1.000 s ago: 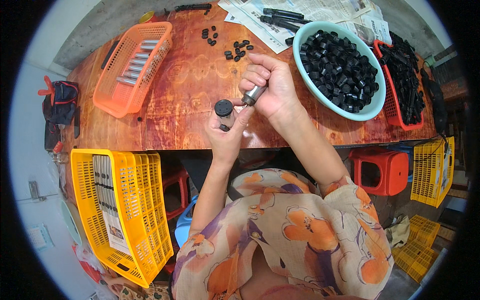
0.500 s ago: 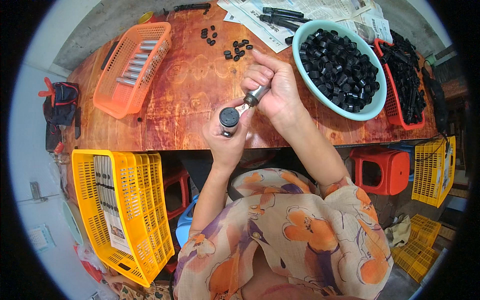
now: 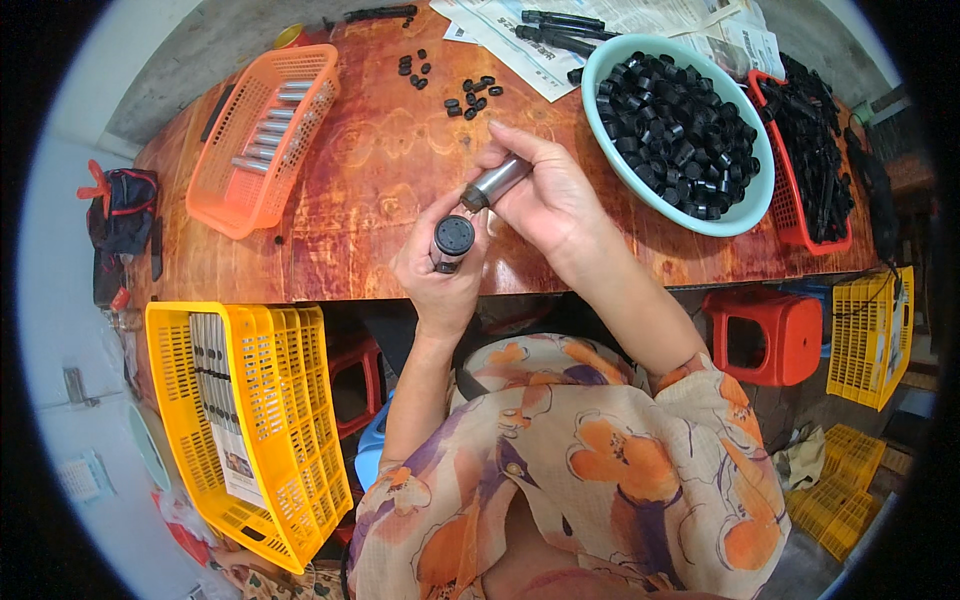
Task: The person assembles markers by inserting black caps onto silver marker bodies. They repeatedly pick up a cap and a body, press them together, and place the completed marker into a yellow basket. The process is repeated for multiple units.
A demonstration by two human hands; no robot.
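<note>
My left hand [image 3: 432, 282] is closed around a short cylinder with a round black end cap [image 3: 454, 235], which faces up and shows small holes. In my right hand [image 3: 560, 205] is a silver metal tube [image 3: 500, 181] with a darker narrow end, held between thumb and fingers at a slant. That narrow end sits just above the capped cylinder, close to my left fingertips; whether they touch, I cannot tell. Both hands are over the near part of the brown wooden table [image 3: 370, 200]. Beyond them lie several small black ring-like pieces [image 3: 470, 105].
An orange basket [image 3: 215, 190] with silver tubes stands left. At right are a pale green basin [image 3: 600, 150] of black caps and a red basket [image 3: 790, 200] of black parts. Newspaper [image 3: 545, 75] lies at the back. A yellow crate [image 3: 290, 420] stands beside me; red stool [image 3: 765, 335] at right.
The silver tube has shifted left and now shows more of its length as my right fingers open out around it. My left hand has moved slightly left with the capped cylinder.
</note>
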